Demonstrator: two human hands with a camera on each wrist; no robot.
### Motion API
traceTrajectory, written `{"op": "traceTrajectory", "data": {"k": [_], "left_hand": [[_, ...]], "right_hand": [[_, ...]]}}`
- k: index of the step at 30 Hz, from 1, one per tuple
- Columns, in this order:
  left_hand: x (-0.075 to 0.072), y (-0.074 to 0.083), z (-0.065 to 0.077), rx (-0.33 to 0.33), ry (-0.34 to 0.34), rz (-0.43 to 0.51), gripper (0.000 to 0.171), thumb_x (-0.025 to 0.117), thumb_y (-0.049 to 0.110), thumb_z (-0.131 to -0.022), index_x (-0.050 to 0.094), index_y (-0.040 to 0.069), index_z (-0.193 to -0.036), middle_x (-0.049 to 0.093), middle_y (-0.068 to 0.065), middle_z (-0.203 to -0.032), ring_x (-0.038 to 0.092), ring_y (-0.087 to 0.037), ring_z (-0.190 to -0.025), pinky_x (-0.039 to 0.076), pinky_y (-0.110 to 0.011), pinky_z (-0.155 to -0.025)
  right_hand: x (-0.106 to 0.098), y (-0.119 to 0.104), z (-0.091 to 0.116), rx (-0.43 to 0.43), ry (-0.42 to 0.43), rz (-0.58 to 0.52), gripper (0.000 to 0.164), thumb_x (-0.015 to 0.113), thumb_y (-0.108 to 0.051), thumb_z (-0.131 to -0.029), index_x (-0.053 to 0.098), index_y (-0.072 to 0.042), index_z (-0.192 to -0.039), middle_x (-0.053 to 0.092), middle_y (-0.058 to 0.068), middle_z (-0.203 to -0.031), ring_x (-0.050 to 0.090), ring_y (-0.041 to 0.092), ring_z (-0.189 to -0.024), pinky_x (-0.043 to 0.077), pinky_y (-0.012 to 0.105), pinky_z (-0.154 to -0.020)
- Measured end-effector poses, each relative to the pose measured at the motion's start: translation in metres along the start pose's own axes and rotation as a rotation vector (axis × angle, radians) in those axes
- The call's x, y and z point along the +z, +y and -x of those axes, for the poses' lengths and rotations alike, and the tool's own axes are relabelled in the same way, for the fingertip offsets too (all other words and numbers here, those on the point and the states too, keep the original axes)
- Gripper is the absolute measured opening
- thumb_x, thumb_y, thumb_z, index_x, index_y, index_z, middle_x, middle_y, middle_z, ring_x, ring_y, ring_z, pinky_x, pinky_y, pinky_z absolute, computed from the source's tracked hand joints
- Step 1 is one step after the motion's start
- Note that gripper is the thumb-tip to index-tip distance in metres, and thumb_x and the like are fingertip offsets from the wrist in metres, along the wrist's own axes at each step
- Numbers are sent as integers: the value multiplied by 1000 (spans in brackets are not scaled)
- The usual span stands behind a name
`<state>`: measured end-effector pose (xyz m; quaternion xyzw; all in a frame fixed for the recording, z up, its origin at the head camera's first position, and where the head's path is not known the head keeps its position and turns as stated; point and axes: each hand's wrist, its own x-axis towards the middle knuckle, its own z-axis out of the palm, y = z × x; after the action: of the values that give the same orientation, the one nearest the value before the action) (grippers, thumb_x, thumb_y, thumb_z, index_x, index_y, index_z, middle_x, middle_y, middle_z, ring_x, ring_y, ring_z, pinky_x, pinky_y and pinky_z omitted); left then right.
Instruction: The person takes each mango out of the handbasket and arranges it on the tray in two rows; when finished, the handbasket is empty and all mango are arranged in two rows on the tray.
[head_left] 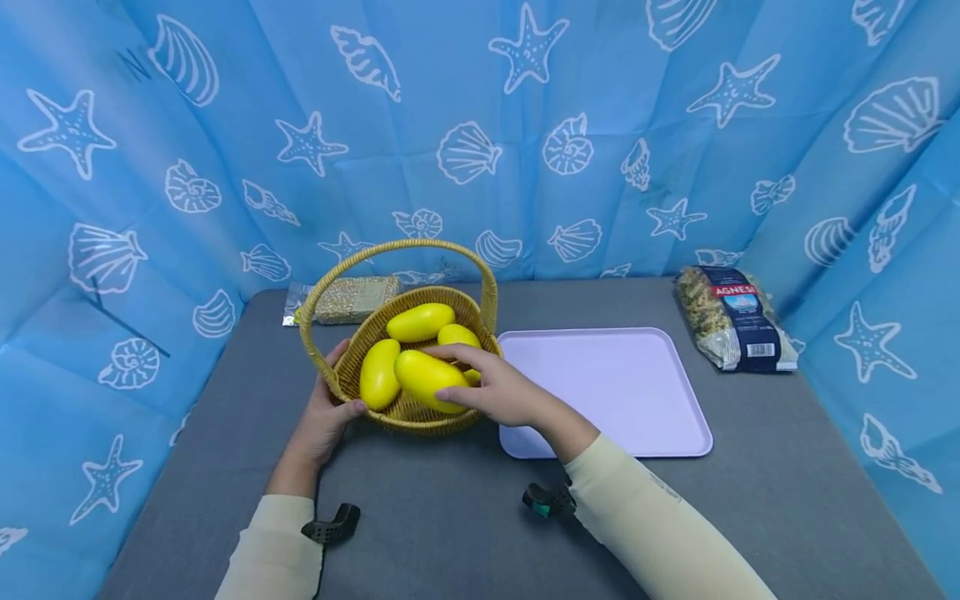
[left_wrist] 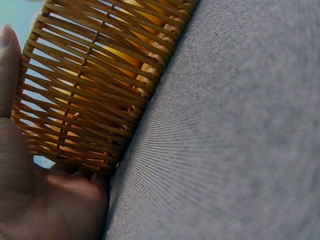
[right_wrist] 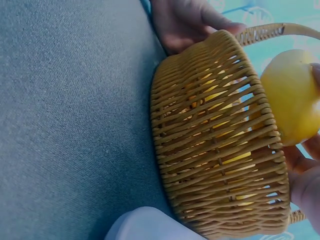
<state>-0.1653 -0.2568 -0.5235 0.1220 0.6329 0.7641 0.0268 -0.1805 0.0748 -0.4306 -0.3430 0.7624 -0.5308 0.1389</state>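
A wicker basket (head_left: pixel 420 425) with a tall arched handle stands on the grey table with several smooth yellow mangoes inside. My left hand (head_left: pixel 322 423) grips its left side, thumb over the rim; the left wrist view shows the palm against the woven wall (left_wrist: pixel 85 95). With my right hand (head_left: pixel 501 385) I hold one mango (head_left: pixel 424 377) between thumb and fingers, over the front right of the basket. In the right wrist view this mango (right_wrist: pixel 290 95) shows above the rim. Behind it lie other mangoes (head_left: pixel 380 374), one of them (head_left: pixel 422 322) at the back.
Right of the basket lies a pale lilac tray (head_left: pixel 607 392), partly under my right forearm. A clear bag of grains (head_left: pixel 352 300) lies behind the basket at the left. A pasta bag (head_left: pixel 738 321) lies at the back right. A blue shell-patterned curtain (head_left: pixel 525 167) surrounds the table.
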Motion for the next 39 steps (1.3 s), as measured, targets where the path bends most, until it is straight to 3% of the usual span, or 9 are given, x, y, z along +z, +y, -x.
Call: {"op": "traceTrajectory", "data": {"k": [12,24,32,39], "left_hand": [[-1,0,-1,-13,14,-8,97,77,-3,-101,20,22,-176,21,-14,-177,35,-26,-151,42,-28,-112],[0,1,-1,0,5,16,98,78,-3,-100,21,20,-176,20,-17,-176,37,-25,-149,44,-28,-111],[2,2,0,-8,20,12,99,80,0,-100,20,20,-176,19,-16,-177,36,-25,-150,43,-28,-112],[2,3,0,-14,21,11,99,80,0,-99,20,20,-176,20,-15,-177,35,-26,-151,43,-28,-112]], "right_hand": [[-11,-1,23,-44,102,-173,55,71,-16,-108,54,-12,-160,55,7,-154,55,39,-130,49,59,-105],[-30,10,43,-30,190,-209,54,68,-15,-110,51,-8,-160,56,9,-153,54,33,-139,48,55,-110],[-46,19,55,41,269,-265,54,69,-17,-110,51,-11,-161,54,14,-149,64,36,-124,59,39,-94],[-60,32,67,80,370,-293,53,68,-13,-110,50,-5,-160,53,19,-144,66,36,-111,61,36,-86]]}}
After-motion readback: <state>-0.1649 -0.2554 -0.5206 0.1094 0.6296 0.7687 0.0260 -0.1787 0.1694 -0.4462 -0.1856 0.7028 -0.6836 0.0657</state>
